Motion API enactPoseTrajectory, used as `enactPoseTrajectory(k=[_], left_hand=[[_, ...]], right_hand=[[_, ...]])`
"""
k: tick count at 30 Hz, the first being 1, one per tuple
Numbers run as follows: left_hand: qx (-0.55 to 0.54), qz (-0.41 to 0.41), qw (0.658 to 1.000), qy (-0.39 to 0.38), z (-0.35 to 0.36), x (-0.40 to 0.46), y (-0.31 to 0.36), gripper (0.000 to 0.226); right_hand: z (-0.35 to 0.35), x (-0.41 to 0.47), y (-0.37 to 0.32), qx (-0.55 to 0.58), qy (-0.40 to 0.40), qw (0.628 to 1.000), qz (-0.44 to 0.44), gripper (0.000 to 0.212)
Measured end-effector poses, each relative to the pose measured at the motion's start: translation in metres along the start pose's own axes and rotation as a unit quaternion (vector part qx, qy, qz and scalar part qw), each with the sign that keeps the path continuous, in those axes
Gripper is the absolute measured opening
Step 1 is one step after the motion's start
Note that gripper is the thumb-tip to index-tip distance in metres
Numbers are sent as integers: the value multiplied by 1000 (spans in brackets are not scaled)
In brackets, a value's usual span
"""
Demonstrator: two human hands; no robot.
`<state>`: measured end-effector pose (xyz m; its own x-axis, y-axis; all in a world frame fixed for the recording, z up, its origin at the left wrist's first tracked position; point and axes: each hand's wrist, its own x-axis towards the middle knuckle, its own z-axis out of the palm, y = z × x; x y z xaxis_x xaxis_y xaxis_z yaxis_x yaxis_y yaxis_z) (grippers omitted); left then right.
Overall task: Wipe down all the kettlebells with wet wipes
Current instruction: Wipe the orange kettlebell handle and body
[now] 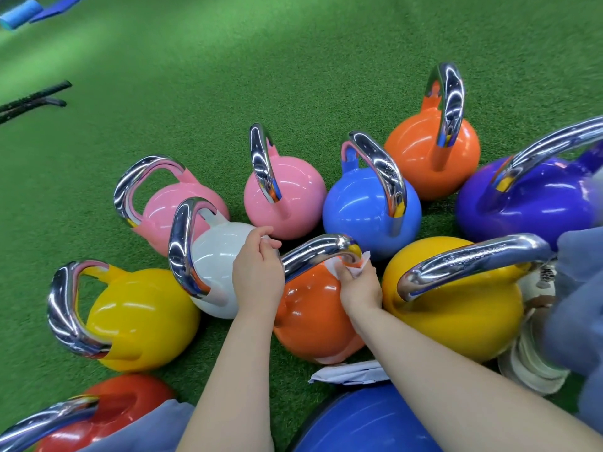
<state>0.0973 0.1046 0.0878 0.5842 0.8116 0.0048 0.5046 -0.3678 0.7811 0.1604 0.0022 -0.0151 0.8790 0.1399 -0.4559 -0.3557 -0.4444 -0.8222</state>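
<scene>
Several coloured kettlebells with chrome handles stand close together on green turf. At the centre is an orange kettlebell (310,318). My right hand (360,287) pinches a white wet wipe (360,265) against the base of its chrome handle, at the far end. My left hand (257,272) rests at the near end of that handle, fingers curled, thumb touching the white kettlebell (222,256) beside it. Whether it grips the handle is hidden. A pack of wipes (352,373) lies on the turf just below the orange kettlebell.
Around the centre stand two pink kettlebells (287,194), a light blue one (362,207), another orange one (421,151), a purple one (535,200), two yellow ones (456,305), a red one (120,406) and a blue one (365,422). My shoe (532,350) is at the right. Open turf lies beyond.
</scene>
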Motion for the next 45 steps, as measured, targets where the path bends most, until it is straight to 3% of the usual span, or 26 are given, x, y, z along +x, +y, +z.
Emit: enactPoseTrajectory(k=[6,11,14,20,22,26,30,32,38,40,43,45], left_hand=[[1,-3,1000,-9,-2,-2,2,29],[5,0,1000,-9,-4,-4,5,30],[6,2,1000,-14,-5,-3,5,31],[-1,-6,1000,-19,-5,-4,5,32],[-2,-6,1000,-21,-5,-4,5,32],[5,-3,1000,-16,-6,-3,7,31],[7,0,1000,-11,-4,-3,7,30],[8,3,1000,-11,-4,-3,7,31],[11,8,1000,-12,-5,-3,6,31],[11,8,1000,-13,-5,-3,6,30],[18,7,1000,-14,-5,-3,6,31],[14,8,1000,-15,-5,-3,7,31]], right_hand=[[-9,8,-4,-45,-24,999,-14,71],[-21,-9,9,59,-26,996,-61,57],[-20,-11,14,-16,-17,997,-77,51],[-14,-4,0,17,-40,998,-47,69],[-16,-1,-6,0,-32,998,-55,64],[-20,-11,-19,5,-3,994,-110,56],[-23,-17,-30,-40,24,970,-238,56],[-24,-13,-31,-49,22,964,-259,56],[-20,-7,-15,38,-31,991,-128,52],[-17,-1,-6,27,-40,994,-101,63],[-8,25,17,0,-68,995,-69,106],[-7,31,18,-14,-84,995,-54,119]])
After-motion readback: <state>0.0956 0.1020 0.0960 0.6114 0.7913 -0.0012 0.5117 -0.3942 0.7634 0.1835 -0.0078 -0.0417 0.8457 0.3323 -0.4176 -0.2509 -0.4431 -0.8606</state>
